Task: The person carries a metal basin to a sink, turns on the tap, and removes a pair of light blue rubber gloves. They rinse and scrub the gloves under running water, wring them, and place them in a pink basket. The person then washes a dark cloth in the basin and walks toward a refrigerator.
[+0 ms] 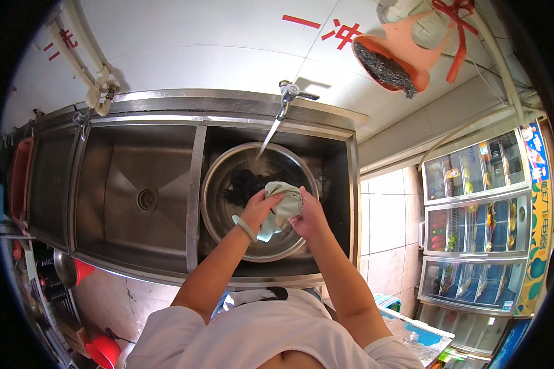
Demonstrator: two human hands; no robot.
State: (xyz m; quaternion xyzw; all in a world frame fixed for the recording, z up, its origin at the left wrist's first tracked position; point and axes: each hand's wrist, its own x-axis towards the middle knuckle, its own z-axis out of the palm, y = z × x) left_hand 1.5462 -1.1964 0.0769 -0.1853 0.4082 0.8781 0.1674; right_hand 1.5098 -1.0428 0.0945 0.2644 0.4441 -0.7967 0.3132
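Observation:
Both of my hands grip a pale green cloth [286, 199] over a wide steel basin [212, 173]. My left hand [260, 210], with a pale bangle [244, 228] at the wrist, pinches the cloth's left side between thumb and fingers. On the right side of the cloth, my right hand [310, 213] closes around its edge. A lighter, wet-looking end hangs down between the hands. Water [268, 137] runs from the wall tap [284, 107] into the basin. Dark, soft material [242, 184] lies in the basin just beyond my left hand; what it is I cannot tell.
The basin sits in the right bowl of a steel sink; a divider [195, 193] separates it from the middle bowl with a drain [147, 200]. An orange holder of steel-wool scourers [383, 64] hangs at upper right. A glass-door display fridge [478, 212] stands right; red basins [104, 351] are lower left.

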